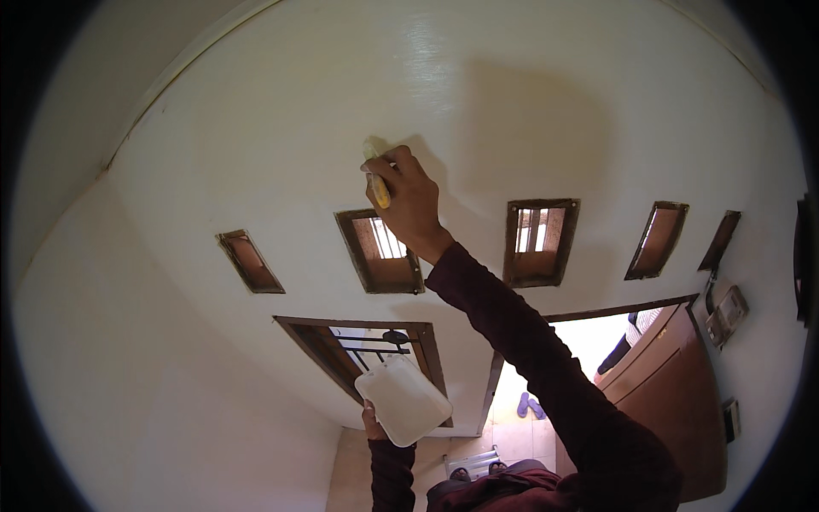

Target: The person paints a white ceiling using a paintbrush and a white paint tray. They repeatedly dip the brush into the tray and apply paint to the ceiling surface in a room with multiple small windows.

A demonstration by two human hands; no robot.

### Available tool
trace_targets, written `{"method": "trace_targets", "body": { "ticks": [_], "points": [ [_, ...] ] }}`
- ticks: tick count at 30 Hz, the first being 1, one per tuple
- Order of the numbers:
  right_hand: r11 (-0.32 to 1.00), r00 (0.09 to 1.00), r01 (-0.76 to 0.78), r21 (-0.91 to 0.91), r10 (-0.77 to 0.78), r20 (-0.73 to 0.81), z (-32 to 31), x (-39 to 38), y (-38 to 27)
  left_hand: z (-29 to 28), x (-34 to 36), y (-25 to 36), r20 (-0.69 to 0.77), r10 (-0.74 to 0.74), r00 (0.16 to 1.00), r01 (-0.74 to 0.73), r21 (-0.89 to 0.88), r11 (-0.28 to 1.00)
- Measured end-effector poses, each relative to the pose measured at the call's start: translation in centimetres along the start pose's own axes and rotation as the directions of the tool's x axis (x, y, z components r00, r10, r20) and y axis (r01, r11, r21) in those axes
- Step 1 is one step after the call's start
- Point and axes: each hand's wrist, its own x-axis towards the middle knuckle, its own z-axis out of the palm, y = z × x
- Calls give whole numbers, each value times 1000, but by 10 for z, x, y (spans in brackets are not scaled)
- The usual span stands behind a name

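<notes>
My right hand is raised high on the pale wall, its fingers closed round a paintbrush with a yellow handle. The brush's light-coloured bristles point upward and appear to touch the wall. Lower down, my left hand grips the side of a white rectangular plastic tub, tilted in front of the window. Most of the left fingers are hidden by the tub, and what is inside it cannot be made out.
Small framed openings run in a row below the brush. A barred window and an open brown door lie lower. My feet stand on a metal ladder. Purple slippers and a partly seen person are by the doorway.
</notes>
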Motion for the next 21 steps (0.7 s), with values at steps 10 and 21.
{"method": "trace_targets", "body": {
  "ticks": [10,21],
  "points": [
    [982,943,-175,-69,147,-297,-129,-14,68,-4,8,-4,56,64,996,-68,77,995],
    [972,987,-111,-208,83,-138,-45,-25,22,-8,12,-6,19,45,999,-47,82,996]
  ]
}}
